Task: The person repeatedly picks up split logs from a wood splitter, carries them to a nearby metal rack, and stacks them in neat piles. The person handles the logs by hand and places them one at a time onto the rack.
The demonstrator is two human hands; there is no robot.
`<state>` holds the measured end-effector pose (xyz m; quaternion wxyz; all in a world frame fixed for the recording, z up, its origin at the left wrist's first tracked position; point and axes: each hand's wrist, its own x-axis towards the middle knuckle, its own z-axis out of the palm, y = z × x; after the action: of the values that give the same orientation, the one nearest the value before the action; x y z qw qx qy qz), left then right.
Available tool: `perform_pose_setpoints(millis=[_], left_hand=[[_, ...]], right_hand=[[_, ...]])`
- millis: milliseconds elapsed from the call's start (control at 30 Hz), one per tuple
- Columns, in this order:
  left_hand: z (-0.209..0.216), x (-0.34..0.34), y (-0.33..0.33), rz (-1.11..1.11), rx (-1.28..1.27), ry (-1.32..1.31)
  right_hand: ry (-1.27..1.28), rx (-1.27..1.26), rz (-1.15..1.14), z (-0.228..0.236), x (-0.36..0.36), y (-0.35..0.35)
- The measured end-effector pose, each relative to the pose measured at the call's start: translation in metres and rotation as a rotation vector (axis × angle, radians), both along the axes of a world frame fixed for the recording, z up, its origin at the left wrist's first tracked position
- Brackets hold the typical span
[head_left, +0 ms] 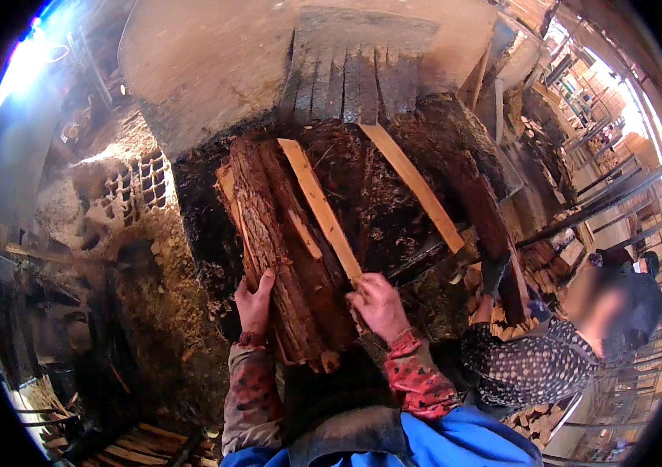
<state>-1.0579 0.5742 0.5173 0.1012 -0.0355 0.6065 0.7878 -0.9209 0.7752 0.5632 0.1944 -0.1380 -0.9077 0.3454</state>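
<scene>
I hold a bundle of split firewood point(284, 249), rough bark on several pieces, with one pale flat slat point(319, 206) lying on top. My left hand point(254, 303) grips the bundle's left side near its lower end. My right hand point(377, 305) grips the right side, fingers on the slat's lower end. The bundle points up toward a dark, sooty opening point(362, 194) under a grey clay or concrete dome point(214, 62). A second pale slat point(412, 187) lies slanted in that opening.
Another person point(549, 350) in a dotted top stands at my right, one gloved hand point(493, 272) on a dark log point(494, 233). Perforated bricks point(138, 183) sit at left. Split wood lies on the ground point(136, 444). Stacked timber racks point(619, 156) fill the far right.
</scene>
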Motion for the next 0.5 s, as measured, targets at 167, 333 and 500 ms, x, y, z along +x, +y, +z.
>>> perform_pose_setpoints(millis=[167, 333, 500], left_hand=[[-0.020, -0.004, -0.008, 0.007, -0.062, 0.014], [-0.019, -0.008, -0.001, 0.001, -0.105, 0.008], [-0.023, -0.007, -0.003, 0.004, -0.001, -0.029]], right_hand=[[0.039, 0.376, -0.348, -0.025, -0.008, 0.131], [-0.293, 0.400, -0.539, -0.064, 0.007, 0.291], [-0.229, 0.128, -0.386, -0.062, 0.016, 0.291]])
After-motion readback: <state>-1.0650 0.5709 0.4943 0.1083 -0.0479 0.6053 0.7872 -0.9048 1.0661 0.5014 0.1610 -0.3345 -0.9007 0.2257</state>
